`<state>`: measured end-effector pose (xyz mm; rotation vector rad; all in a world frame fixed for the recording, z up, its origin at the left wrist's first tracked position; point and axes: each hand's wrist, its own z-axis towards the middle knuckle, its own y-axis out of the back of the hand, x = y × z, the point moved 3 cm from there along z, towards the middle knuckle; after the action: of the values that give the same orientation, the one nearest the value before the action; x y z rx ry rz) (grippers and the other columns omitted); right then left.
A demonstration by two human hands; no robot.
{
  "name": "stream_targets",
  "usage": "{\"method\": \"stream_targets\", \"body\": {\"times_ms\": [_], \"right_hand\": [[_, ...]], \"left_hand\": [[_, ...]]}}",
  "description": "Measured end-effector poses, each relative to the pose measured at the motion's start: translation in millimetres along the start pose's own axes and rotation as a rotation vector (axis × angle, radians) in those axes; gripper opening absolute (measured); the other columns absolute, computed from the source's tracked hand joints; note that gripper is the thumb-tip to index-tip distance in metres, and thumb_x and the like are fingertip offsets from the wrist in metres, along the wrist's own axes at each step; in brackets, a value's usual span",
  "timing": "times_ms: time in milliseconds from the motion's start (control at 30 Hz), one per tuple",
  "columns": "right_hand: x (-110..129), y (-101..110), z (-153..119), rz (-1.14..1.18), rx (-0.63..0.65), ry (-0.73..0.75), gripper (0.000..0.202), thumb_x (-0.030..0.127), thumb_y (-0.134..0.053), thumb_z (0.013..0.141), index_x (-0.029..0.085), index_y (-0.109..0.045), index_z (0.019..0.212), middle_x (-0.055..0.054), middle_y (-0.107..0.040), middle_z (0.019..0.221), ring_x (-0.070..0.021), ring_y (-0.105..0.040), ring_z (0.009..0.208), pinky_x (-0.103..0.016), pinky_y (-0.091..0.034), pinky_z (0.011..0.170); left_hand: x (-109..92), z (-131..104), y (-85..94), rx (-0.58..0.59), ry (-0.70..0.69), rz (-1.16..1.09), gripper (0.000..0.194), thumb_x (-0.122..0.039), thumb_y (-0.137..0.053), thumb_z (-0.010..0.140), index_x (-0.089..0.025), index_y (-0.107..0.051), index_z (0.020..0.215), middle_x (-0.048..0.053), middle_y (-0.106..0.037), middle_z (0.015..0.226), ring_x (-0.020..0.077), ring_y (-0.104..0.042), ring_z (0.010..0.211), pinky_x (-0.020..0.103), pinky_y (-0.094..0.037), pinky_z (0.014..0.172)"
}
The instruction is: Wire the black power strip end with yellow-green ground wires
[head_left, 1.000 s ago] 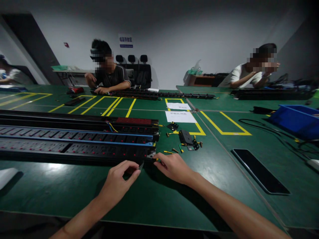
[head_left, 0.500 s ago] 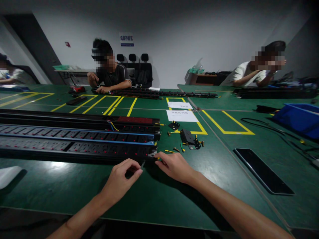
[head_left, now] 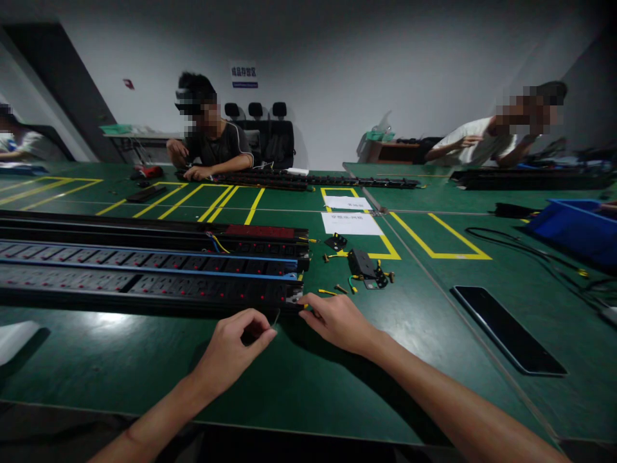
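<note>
A long black power strip [head_left: 207, 289] with a row of sockets and small red dots lies nearest me on the green table. At its right end, my right hand [head_left: 340, 320] has forefinger and thumb curled onto the end piece, and a bit of yellow shows between them. My left hand [head_left: 238, 344] is just in front of the strip, pinching a small thin strip [head_left: 277, 316] that stands up from its fingertips; its material is unclear. Beyond lie a blue-edged power strip [head_left: 193, 260] and a black one with a dark red section [head_left: 260, 231].
Right of the strips lie a black box-shaped part [head_left: 362, 265], a black bracket [head_left: 336, 242] and short yellow-ended wires [head_left: 328, 292]. A phone [head_left: 508, 329], black cables [head_left: 530, 247] and a blue bin [head_left: 573, 235] are further right. Co-workers [head_left: 212, 141] sit across the table.
Both my hands keep nearly the same place; the thin strip in my left fingertips shows more upright. At the right, a co-worker has shifted and lowered one arm.
</note>
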<state>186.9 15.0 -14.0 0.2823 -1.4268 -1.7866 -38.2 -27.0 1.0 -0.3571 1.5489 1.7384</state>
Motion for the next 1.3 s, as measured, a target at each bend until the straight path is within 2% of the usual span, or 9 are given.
{"method": "stream_targets", "body": {"times_ms": [967, 1300], "right_hand": [[-1.2, -1.1, -0.4, 0.004, 0.000, -0.001, 0.016, 0.025, -0.055, 0.099, 0.021, -0.058, 0.114, 0.002, -0.069, 0.071, -0.0165, -0.065, 0.063, -0.026, -0.030, 0.058], [-1.9, -2.3, -0.9, -0.003, 0.002, 0.002, 0.016, 0.026, -0.053, 0.100, 0.021, -0.057, 0.114, 0.002, -0.070, 0.073, -0.0162, -0.065, 0.064, -0.026, -0.030, 0.059]], "left_hand": [[-0.3, -0.5, -0.3, -0.015, -0.015, -0.034, 0.012, -0.029, -0.062, 0.090, -0.021, -0.070, 0.085, -0.003, -0.073, 0.078, 0.0119, -0.068, 0.069, 0.021, -0.051, 0.067], [-2.1, 0.1, 0.8, -0.011, -0.014, -0.029, 0.013, -0.029, -0.060, 0.090, -0.020, -0.067, 0.082, -0.002, -0.070, 0.075, 0.0127, -0.066, 0.068, 0.022, -0.052, 0.066]]}}
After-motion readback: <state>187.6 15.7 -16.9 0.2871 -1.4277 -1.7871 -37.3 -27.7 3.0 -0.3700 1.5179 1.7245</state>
